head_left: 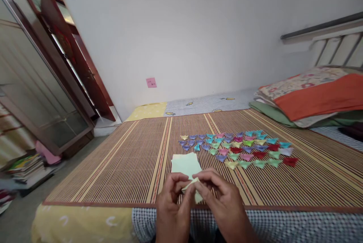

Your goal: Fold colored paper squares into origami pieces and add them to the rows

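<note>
My left hand (172, 206) and my right hand (222, 202) meet at the bottom centre, fingers pinched together on a small pale yellow-green paper piece (195, 189) that is partly folded. Just beyond the hands a small stack of pale green paper squares (185, 164) lies on the striped bamboo mat (127, 159). Farther out, several small folded paper triangles (238, 147) in blue, purple, green, pink, red and yellow lie in rows on the mat.
The mat covers a bed with a checked sheet (283, 226) and a yellow cover (85, 224). Folded blankets and pillows (312, 97) are stacked at the right. A glass-door cabinet (42, 84) and piled books (27, 165) stand left. A pink note (151, 82) sticks to the wall.
</note>
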`<state>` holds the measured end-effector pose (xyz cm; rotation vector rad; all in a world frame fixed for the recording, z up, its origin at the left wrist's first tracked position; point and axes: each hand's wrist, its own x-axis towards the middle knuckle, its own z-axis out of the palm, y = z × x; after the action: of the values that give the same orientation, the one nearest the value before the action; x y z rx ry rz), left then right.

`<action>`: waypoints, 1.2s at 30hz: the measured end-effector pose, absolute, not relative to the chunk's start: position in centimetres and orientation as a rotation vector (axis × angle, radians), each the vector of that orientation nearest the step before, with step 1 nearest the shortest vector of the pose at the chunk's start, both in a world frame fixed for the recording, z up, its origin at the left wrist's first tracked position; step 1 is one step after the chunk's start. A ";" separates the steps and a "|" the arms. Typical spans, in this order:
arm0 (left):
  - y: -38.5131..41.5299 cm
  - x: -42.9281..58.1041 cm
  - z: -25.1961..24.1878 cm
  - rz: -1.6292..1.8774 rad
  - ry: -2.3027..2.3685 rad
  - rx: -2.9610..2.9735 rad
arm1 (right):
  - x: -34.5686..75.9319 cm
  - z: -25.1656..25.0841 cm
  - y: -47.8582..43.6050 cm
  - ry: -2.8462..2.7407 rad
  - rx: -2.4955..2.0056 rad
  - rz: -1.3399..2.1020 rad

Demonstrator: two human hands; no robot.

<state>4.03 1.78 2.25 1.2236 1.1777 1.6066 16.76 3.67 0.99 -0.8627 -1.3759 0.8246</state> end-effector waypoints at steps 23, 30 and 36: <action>2.5 3.3 3.8 1.337 0.993 1.139 | 16.9 2.4 3.3 -1.472 -0.780 0.152; 2.6 3.5 3.8 1.332 0.934 1.087 | 16.9 2.1 3.4 -1.482 -0.741 0.078; 2.8 3.5 3.4 1.256 0.884 1.061 | 17.2 1.8 3.2 -1.480 -0.733 -0.054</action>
<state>3.50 2.77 3.43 1.0608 0.8842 1.2564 17.19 3.24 1.75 -0.7332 -1.4798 -0.0542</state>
